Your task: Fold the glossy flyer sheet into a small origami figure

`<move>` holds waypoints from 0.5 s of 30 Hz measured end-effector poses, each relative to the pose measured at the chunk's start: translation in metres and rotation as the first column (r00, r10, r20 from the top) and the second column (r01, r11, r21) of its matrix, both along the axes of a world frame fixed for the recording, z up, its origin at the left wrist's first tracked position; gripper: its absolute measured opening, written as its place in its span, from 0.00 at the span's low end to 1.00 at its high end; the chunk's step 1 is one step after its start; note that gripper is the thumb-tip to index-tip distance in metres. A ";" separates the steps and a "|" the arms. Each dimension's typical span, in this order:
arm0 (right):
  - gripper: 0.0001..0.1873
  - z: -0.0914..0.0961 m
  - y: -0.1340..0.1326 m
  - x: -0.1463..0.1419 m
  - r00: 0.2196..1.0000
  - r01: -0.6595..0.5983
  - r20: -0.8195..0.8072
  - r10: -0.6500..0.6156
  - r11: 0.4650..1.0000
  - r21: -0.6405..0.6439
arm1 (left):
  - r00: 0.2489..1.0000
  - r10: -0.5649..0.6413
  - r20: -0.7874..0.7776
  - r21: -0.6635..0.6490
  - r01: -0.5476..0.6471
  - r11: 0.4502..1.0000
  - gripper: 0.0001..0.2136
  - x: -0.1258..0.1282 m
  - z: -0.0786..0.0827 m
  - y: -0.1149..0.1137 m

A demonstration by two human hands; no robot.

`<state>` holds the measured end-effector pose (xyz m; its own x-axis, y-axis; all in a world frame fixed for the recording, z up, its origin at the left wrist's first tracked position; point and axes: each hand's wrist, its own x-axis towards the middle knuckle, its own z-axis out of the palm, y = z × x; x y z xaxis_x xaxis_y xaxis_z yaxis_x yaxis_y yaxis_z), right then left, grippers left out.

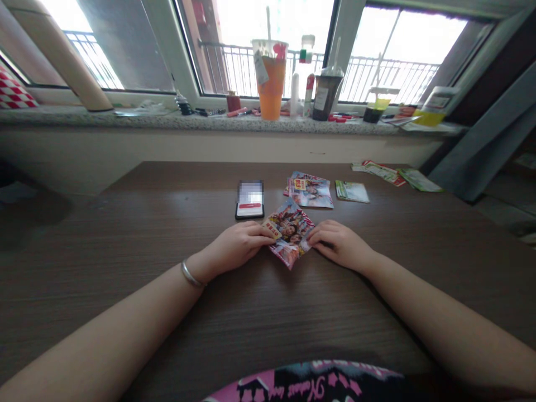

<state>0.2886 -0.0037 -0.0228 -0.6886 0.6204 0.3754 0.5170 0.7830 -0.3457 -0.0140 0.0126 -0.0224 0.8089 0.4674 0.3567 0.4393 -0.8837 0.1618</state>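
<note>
Between my two hands is a colourful printed leaflet (291, 226), turned at an angle, with pictures of people on it and red striped edges. My left hand (245, 243), with a silver bangle on its wrist, pinches the leaflet's left side. On the opposite side my right hand (341, 245) has its thumb and fingers closed on the leaflet's edge. Just beyond lies a small stack of similar leaflets (314, 192). A phone (250, 200) with a lit, blurred screen rests on the table past my left hand.
On the brown table (167, 234), a green-and-white card (352, 191) and several more printed papers (387, 173) lie toward the back right. Along the windowsill (146, 120) stand a tall cup of orange drink (270, 84), a dark drink cup (326, 95) and small bottles.
</note>
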 end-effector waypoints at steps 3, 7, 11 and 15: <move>0.09 0.001 -0.001 -0.001 0.999 -0.022 0.026 0.021 1.000 0.007 | 1.000 -0.012 -0.006 -0.021 0.012 1.000 0.12 0.002 0.001 -0.002; 0.10 0.002 -0.002 -0.003 0.998 -0.053 0.046 0.053 0.998 0.018 | 0.999 -0.032 -0.040 -0.022 0.031 0.999 0.12 0.003 0.004 -0.003; 0.10 0.005 -0.003 -0.005 0.996 -0.061 0.071 0.060 0.998 0.009 | 0.997 -0.061 -0.049 -0.018 0.060 0.998 0.11 0.004 0.006 -0.004; 0.10 0.007 -0.004 -0.007 0.992 -0.059 0.112 0.058 0.998 0.009 | 0.996 -0.071 -0.044 0.001 0.071 0.997 0.11 0.005 0.008 -0.005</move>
<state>0.2818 -0.0079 -0.0161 -0.7616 0.5737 0.3013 0.5053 0.8169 -0.2781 -0.0090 0.0078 -0.0148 0.8551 0.4070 0.3212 0.3818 -0.9134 0.1411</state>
